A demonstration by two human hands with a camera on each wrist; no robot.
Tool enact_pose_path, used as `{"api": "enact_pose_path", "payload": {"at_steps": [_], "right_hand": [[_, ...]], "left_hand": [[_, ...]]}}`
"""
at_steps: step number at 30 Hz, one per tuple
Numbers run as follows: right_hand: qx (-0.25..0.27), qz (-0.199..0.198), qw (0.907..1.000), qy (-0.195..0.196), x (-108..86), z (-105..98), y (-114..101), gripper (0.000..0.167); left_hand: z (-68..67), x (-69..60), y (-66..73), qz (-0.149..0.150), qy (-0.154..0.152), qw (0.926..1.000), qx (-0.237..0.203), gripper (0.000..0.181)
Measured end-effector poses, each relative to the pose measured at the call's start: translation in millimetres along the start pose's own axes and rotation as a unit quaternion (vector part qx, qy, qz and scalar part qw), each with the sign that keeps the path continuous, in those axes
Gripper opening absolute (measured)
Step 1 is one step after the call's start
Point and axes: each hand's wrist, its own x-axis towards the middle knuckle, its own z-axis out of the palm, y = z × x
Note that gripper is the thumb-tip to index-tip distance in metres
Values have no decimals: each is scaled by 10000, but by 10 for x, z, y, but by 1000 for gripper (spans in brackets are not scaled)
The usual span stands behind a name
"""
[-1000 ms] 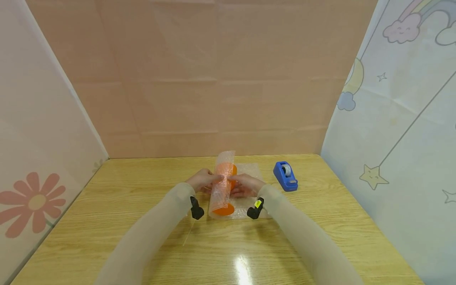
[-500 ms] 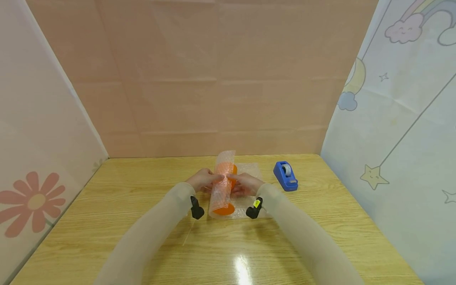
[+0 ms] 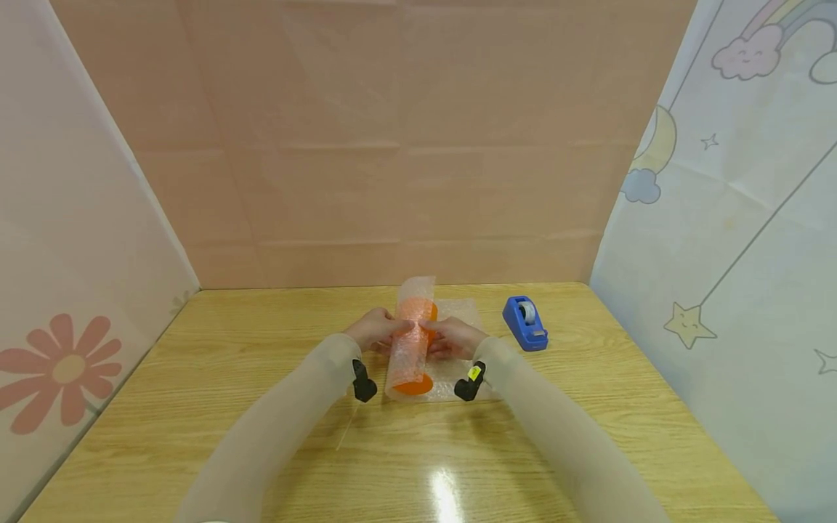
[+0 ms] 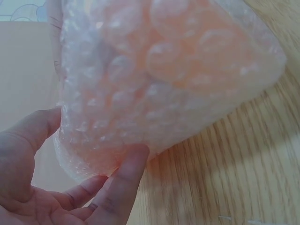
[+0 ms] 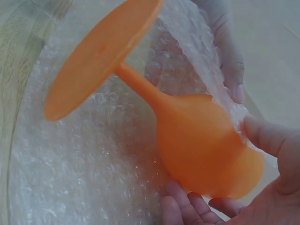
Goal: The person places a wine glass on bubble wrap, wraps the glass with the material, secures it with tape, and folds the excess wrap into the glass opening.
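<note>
Curling round the bubble wrap (image 3: 410, 354), the left hand (image 3: 374, 329) faces the right hand (image 3: 456, 338), which pinches the wrap's edge against the orange goblet (image 5: 206, 145) between both hands; rightward sits the tape dispenser (image 3: 525, 327).

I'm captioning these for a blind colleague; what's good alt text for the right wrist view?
An orange goblet, its stem and round foot exposed, lies over bubble wrap, with a folded edge of the wrap against its bowl. The right hand holds the bowl, thumb on that edge; part of the left hand shows beyond.
</note>
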Motion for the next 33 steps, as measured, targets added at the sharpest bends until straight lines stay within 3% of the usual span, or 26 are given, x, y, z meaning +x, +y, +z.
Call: {"api": "enact_pose_path", "payload": {"at_steps": [10,16,33], "right_hand": [[106,95,9999,-12,-13,-62,12,45],[82,1,9995,-315,-69,-94,12,54],[276,307,9986,-333,-26,-148,15,29]], "left_hand": [[13,10,21,-44,-7,10000,-18,44],[35,19,24,-33,23,10000,-12,42],[41,-40,81,14,-31,9999,-165,40]]}}
